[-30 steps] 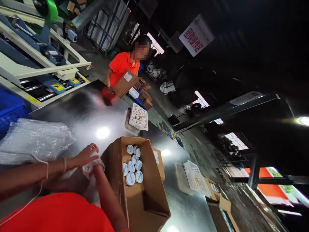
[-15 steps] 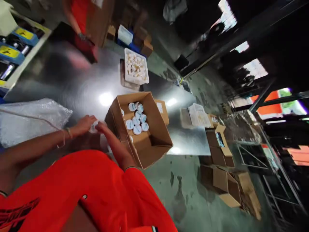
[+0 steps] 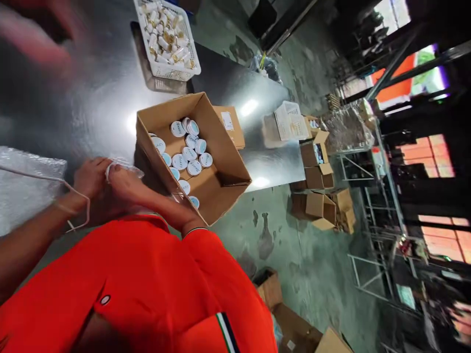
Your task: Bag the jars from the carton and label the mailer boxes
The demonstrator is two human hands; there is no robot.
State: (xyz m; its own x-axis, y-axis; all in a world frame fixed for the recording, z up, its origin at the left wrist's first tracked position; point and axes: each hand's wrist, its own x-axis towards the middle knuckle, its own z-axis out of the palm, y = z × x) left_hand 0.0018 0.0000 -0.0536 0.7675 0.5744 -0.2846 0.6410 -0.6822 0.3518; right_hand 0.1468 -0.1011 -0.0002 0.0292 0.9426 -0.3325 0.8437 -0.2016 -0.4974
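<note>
My left hand (image 3: 91, 177) and my right hand (image 3: 125, 185) are close together over the metal table, fingers closed. A crinkled piece of clear plastic (image 3: 129, 167) sticks out from my right hand, and a pale edge shows between the hands. Whether something sits inside the plastic is hidden by my fingers. Just right of my hands stands an open cardboard box (image 3: 232, 189) holding several round jars (image 3: 180, 162) with white printed lids. My right forearm passes along the box's near side. Left of my hands lies a sheet of bubble wrap (image 3: 29, 189).
A white plastic basket (image 3: 172, 71) full of small white-and-gold bottles stands on the metal table (image 3: 106, 63). Behind the box lies a flat carton (image 3: 231, 126); farther right is another white basket (image 3: 291, 121). A white cord (image 3: 83, 196) crosses my left wrist. A blurred person's arm (image 3: 37, 44) is upper left.
My view has turned and come closer, so the box and basket appear farther left and up. My hands stay together, with more clear plastic showing at the right hand.
</note>
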